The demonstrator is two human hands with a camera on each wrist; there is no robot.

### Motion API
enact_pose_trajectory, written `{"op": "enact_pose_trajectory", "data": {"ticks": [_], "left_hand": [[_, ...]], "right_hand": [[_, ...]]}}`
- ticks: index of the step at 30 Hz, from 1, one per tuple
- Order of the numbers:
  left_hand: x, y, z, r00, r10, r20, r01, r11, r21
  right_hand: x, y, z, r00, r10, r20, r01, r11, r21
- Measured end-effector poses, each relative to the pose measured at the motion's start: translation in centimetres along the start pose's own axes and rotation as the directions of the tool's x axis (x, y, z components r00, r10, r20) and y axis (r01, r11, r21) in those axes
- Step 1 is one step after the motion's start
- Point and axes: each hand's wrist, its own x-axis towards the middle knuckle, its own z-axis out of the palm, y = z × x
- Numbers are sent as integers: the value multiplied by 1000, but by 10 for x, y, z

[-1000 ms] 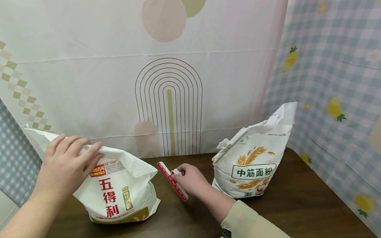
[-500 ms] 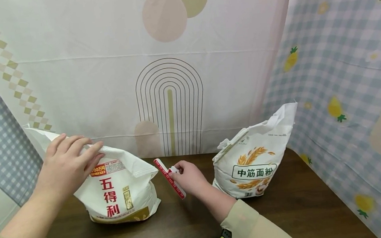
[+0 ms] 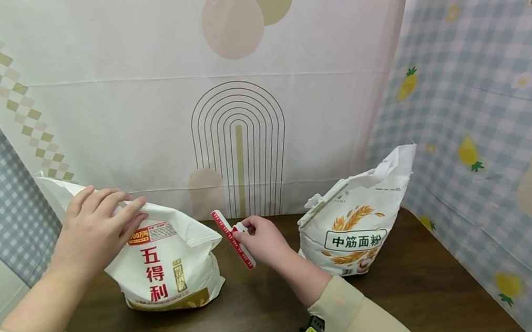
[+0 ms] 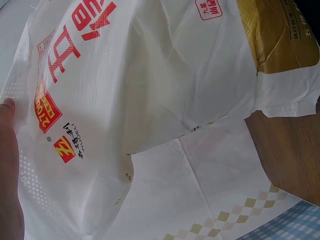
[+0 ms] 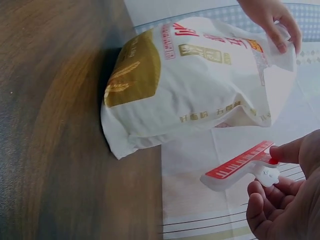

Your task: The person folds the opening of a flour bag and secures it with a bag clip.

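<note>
My left hand (image 3: 93,234) grips the top edge of a white flour bag (image 3: 180,268) with red lettering. Fingers lie over the rim and the thumb is against the front. This bag stands on the table at the left, its upper left corner pointing up. My right hand (image 3: 265,242) pinches a red-and-white bag clip (image 3: 232,240) by its white tab, between thumb and curled fingers. The clip is held slanted above the table, just right of the bag and apart from it. The right wrist view shows the clip (image 5: 240,165) with its red strip facing up.
A second flour bag (image 3: 354,232) with green lettering stands at the right, near my right forearm; a clip-like white strip lies along its slanted top. The dark wooden table (image 3: 255,314) ends at a patterned cloth backdrop (image 3: 157,117), with a checked cloth (image 3: 470,116) on the right.
My right hand has lifted the bag clip slightly up and to the left, closer to the left bag's top. My left hand has kept its place on that bag.
</note>
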Motion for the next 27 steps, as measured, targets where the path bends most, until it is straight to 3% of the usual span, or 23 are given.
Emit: {"op": "enact_pose_trajectory", "data": {"ticks": [16, 27], "left_hand": [[0, 1, 0, 1000, -10, 3, 10, 1000, 8], [-1, 0, 1, 1000, -21, 3, 21, 1000, 8]], "right_hand": [[-3, -11, -7, 995, -85, -43, 87, 995, 42], [-2, -15, -7, 974, -181, -138, 196, 975, 107]]}}
